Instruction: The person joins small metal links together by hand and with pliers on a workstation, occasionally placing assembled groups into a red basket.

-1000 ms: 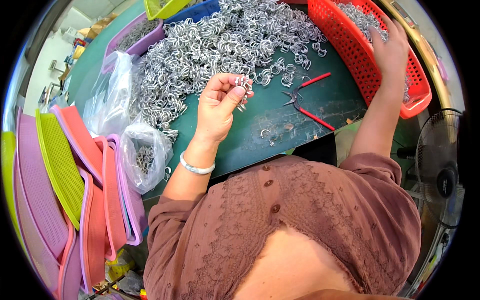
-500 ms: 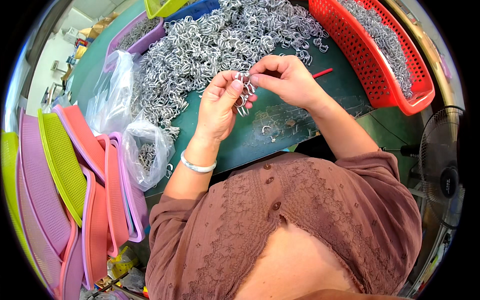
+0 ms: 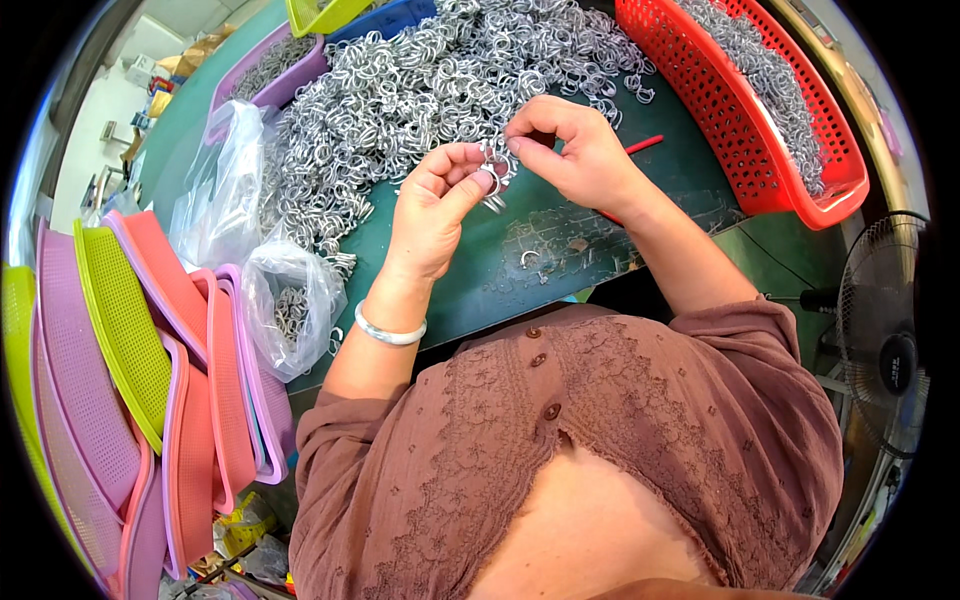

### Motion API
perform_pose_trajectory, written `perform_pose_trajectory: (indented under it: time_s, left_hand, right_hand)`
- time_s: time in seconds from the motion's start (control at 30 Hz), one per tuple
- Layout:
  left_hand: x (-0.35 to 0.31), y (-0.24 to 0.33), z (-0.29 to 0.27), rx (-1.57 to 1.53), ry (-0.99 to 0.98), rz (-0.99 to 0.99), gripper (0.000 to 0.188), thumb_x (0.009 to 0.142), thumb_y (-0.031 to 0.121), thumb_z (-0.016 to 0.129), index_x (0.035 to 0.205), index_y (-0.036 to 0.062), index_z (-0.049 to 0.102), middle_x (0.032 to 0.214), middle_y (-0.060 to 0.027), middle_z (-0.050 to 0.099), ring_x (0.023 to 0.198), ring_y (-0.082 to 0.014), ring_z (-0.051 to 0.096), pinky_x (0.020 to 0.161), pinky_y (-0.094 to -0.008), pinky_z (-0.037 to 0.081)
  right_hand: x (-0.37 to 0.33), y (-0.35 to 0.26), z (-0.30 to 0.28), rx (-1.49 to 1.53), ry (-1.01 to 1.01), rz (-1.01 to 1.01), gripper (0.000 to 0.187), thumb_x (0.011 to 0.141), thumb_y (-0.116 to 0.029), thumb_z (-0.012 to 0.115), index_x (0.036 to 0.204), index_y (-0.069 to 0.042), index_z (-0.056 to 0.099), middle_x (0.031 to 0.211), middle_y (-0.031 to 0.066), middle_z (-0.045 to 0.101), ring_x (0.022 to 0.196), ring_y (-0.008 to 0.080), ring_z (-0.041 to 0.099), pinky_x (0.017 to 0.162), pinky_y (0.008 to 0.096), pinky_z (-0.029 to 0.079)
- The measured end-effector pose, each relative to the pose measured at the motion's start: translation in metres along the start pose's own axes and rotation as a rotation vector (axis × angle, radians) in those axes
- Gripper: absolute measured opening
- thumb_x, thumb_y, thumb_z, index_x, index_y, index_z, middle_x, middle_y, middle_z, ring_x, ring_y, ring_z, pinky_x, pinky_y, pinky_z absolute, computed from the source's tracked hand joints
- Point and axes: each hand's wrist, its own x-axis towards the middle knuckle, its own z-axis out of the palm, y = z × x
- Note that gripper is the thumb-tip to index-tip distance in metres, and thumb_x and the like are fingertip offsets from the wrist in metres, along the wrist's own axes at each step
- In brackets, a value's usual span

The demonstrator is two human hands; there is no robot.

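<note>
My left hand point(image 3: 432, 208), a silver bangle on its wrist, pinches a small bunch of silvery metal rings point(image 3: 495, 178) between thumb and fingers. At the upper end of that bunch, the thumb and forefinger of my right hand point(image 3: 580, 160) are pressed together on a ring; how much of it they grip is too small to tell. Just beyond both hands spreads a large heap of similar metal rings point(image 3: 420, 85) on the green tabletop point(image 3: 590, 262). One broken-looking or open ring point(image 3: 529, 259) lies by itself on the table, nearer to me.
A red perforated basket point(image 3: 715, 120) holding grey metal pieces stands at the right. Clear plastic bags point(image 3: 225, 190) lie at the left, one with rings inside. Stacked colourful baskets point(image 3: 120, 330) lean lower left. A red stick point(image 3: 645, 144) lies beside my right forearm; a fan point(image 3: 885, 350) stands far right.
Both hands have shifted slightly; my right hand has moved a little up and right. The bunch of rings has turned in my left fingers. More of the red stick shows.
</note>
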Motion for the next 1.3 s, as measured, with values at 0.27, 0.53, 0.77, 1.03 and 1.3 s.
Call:
perform_pose_trajectory:
  time_s: [0.27,0.53,0.77,1.03,1.3]
  left_hand:
    - [0.001,0.001,0.001,-0.052,0.018,-0.039,0.017,0.083,0.005,0.049,0.098,-0.0005,0.052,0.087,-0.0076,0.059,0.073,-0.015,0.058,0.067,-0.0262,0.047]
    - [0.005,0.002,-0.006,-0.231,0.005,-0.15,0.021,0.086,0.01,0.044,0.102,-0.0017,0.05,0.085,-0.0095,0.059,0.069,-0.0161,0.057,0.066,-0.0274,0.047]
    - [0.009,0.003,-0.009,-0.321,-0.01,-0.299,0.02,0.088,0.015,0.04,0.094,-0.0002,0.052,0.08,-0.0094,0.058,0.062,-0.0143,0.054,0.061,-0.0276,0.047]
    - [0.012,0.006,-0.01,-0.315,-0.019,-0.349,0.023,0.089,0.019,0.041,0.091,0.0006,0.053,0.077,-0.0093,0.058,0.063,-0.0152,0.052,0.063,-0.0286,0.045]
    - [0.012,0.009,-0.008,-0.334,-0.046,-0.317,0.019,0.08,0.007,0.051,0.097,-0.0027,0.052,0.082,-0.0094,0.058,0.068,-0.0137,0.054,0.068,-0.0292,0.046]
  right_hand:
    - [0.0,0.0,-0.004,-0.076,-0.041,-0.087,0.003,0.072,0.0,0.054,0.075,0.001,0.054,0.069,0.0049,0.051,0.061,0.0116,0.048,0.056,0.0223,0.039]
    - [0.004,0.003,-0.007,-0.126,-0.063,-0.168,0.006,0.07,0.003,0.055,0.075,0.001,0.054,0.072,0.0074,0.052,0.065,0.0166,0.051,0.058,0.0244,0.041]
    - [0.008,0.007,-0.006,-0.29,-0.018,-0.381,0.008,0.066,-0.002,0.056,0.074,-0.004,0.054,0.071,0.0085,0.049,0.066,0.0265,0.05,0.056,0.0337,0.042]
    - [0.013,0.005,-0.012,-0.49,-0.072,-0.621,0.014,0.066,0.001,0.057,0.08,-0.001,0.053,0.079,0.0095,0.052,0.069,0.0248,0.053,0.058,0.0321,0.044]
    - [0.008,0.016,-0.006,-0.398,-0.031,-0.561,0.016,0.066,0.004,0.056,0.082,0.0,0.052,0.085,0.0104,0.054,0.072,0.0244,0.055,0.066,0.0289,0.045]
